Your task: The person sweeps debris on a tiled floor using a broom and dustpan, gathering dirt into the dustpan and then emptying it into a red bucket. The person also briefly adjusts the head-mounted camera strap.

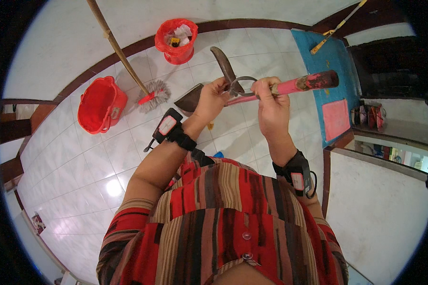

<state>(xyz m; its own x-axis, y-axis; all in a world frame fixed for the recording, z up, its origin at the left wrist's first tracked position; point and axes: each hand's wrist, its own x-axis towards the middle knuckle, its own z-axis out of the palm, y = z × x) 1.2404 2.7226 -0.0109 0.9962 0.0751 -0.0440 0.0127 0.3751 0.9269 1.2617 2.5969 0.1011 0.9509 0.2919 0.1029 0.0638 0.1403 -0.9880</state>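
My right hand (275, 108) grips a pink pole (289, 87) whose worn, dark end points up to the right. The pole runs down behind my hands towards a dark dustpan (189, 101) on the floor. A dark ring (243, 80) lies between my hands, in front of the pole. My left hand (211, 101) pinches a dark curved piece (223, 62) beside the ring; its exact kind is unclear. Fingers hide where the ring and the curved piece meet.
On the tiled floor stand a red bucket (107, 107) at left and a lined red bin (176, 42) with rubbish. A mop (153, 96) leans between them. To the right are a blue surface (314, 64), a pink mat (337, 119) and a yellow-handled tool (322, 44).
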